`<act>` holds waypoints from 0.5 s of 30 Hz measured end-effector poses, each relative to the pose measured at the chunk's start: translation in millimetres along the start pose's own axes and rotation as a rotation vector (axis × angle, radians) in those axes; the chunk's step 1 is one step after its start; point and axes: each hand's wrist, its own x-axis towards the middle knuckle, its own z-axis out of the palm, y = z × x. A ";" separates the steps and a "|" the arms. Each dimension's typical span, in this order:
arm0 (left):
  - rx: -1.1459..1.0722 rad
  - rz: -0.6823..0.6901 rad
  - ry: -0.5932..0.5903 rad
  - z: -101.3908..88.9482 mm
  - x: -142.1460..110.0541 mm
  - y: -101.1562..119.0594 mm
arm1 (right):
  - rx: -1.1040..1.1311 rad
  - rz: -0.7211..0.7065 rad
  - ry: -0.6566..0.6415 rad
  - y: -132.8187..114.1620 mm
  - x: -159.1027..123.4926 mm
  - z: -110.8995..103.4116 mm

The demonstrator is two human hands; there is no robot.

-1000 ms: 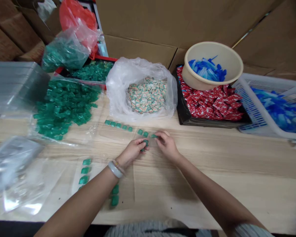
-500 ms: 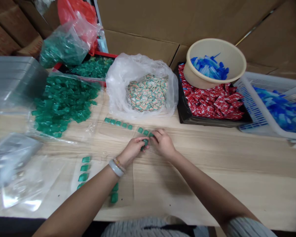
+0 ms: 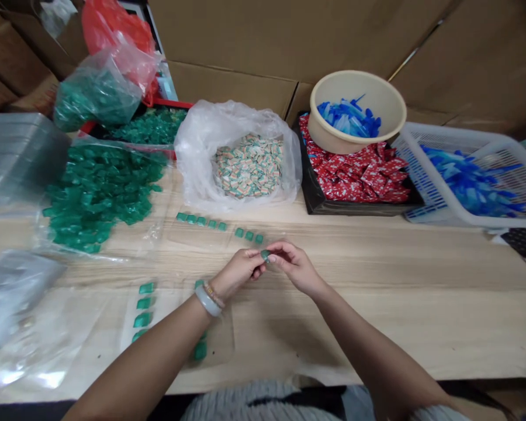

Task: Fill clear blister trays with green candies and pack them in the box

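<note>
A small square green piece (image 3: 265, 255) is pinched between the fingertips of my left hand (image 3: 239, 272) and my right hand (image 3: 294, 266), above the pale wooden table (image 3: 377, 333). Just beyond my fingers lies a short row of matching pieces (image 3: 248, 235), with a longer row (image 3: 200, 221) to its left. A column of larger-looking green pieces (image 3: 142, 304) lies on clear film left of my left wrist, which wears a pale bangle (image 3: 208, 303). A loose heap of green pieces (image 3: 99, 190) spreads further left.
A white plastic bag (image 3: 193, 158) of striped wrapped pieces stands at the back. To its right are a beige bowl (image 3: 355, 82) of blue parts, a black tray (image 3: 313, 196) of red sachets and a white basket (image 3: 438, 146) of blue parts. Cardboard boxes (image 3: 223, 35) rise behind.
My hands have drawn back from the row, and both now pinch the green piece at the fingertips. The whole scene has shifted slightly left in view.
</note>
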 end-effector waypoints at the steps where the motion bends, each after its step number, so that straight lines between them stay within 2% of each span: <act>1: -0.016 -0.014 -0.033 1.9 -0.7 0.3 | -0.032 -0.004 0.014 0.6 -3.0 -2.1; 4: -0.100 -0.019 -0.035 3.3 -1.8 1.0 | -0.161 -0.020 0.160 5.7 -8.5 -9.0; 7: -0.252 0.027 0.102 -1.7 0.0 2.1 | -0.318 -0.025 0.282 15.2 -0.8 -12.6; 9: -0.386 0.015 0.150 -6.0 2.0 3.1 | -0.496 -0.071 0.230 21.7 11.1 -10.8; 12: -0.523 -0.033 0.134 -9.8 3.7 4.2 | -0.774 -0.134 0.092 29.1 28.1 -3.6; 15: -0.590 -0.043 0.102 -11.5 2.6 4.7 | -0.980 -0.126 0.063 33.5 32.6 2.0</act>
